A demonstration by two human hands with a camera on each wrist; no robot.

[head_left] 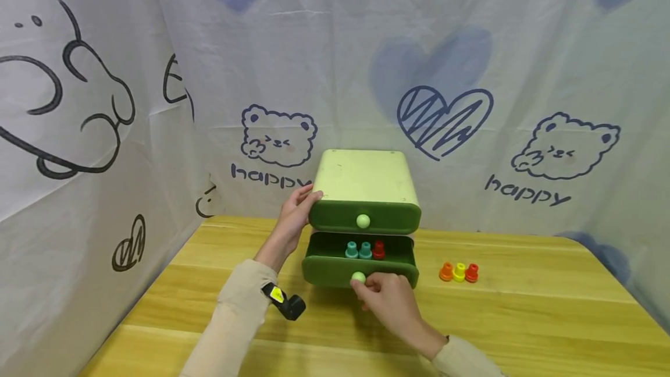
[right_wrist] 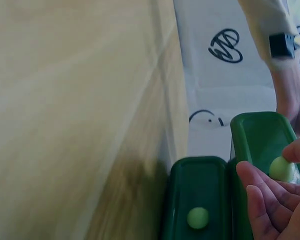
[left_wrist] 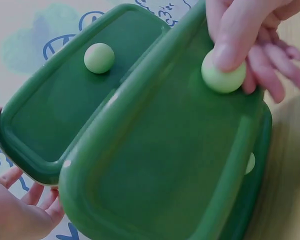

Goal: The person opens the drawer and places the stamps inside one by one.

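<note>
A: What was seen at the left of the scene?

B: The left hand [head_left: 295,209] was laid against the left side of the small green drawer cabinet [head_left: 364,182], fingers nearly straight and pressed flat to it, so the cabinet was steadied rather than gripped. The top drawer [head_left: 364,217] was shut.

A: And in the middle?

B: The lower drawer [head_left: 360,262] was drawn part-way out over the wooden table [head_left: 523,313]. Its pale green knob [head_left: 358,277] was pinched by the right hand [head_left: 389,301], thumb and fingertips curled round it (shown most plainly in the left wrist view [left_wrist: 222,75]). Three small pegs were stood inside the drawer, two teal pegs [head_left: 358,249] and a red peg [head_left: 378,249], close together near the back.

A: What was left out at the right?

B: An orange peg [head_left: 446,271], a yellow peg [head_left: 459,272] and a second red peg [head_left: 471,273] were lined up on the table, well apart from the cabinet.

A: Which step was judged to be in hand?

B: The drawer-moving step; whether it was being opened or shut could not be told. A straight pull or push along the runners would be called for next, with the cabinet held steady.
</note>
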